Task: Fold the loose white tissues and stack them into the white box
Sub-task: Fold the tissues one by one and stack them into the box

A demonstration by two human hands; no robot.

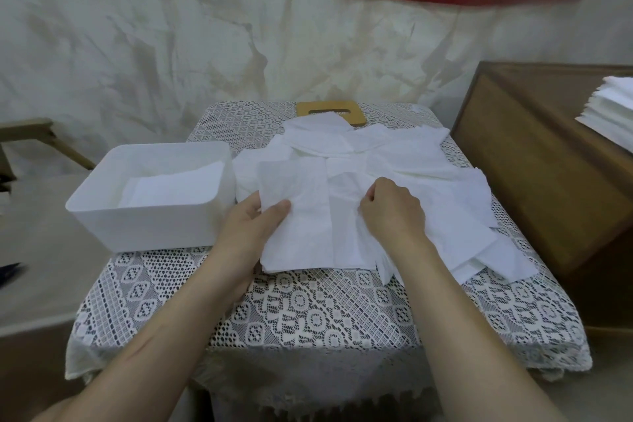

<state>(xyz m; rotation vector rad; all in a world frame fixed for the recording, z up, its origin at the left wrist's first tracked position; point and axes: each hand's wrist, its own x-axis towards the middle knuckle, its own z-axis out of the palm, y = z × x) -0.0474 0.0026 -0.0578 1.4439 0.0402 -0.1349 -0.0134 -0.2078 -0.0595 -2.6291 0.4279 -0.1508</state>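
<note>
On the table, the box is set at the left with folded tissues laid inside it, and the loose tissues are heaped just to its right. A lid is partly covered behind the heap, while the left hand is placed at the heap's near left edge and the right hand on top. A cabinet bearing a stack of sheets is found right of the table.

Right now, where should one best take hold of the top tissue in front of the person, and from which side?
By its left edge, from the left: that edge of the top tissue lies free, and the left hand has its thumb on it. Rightward it overlaps the loose pile, so a grip there would likely catch other sheets.
</note>
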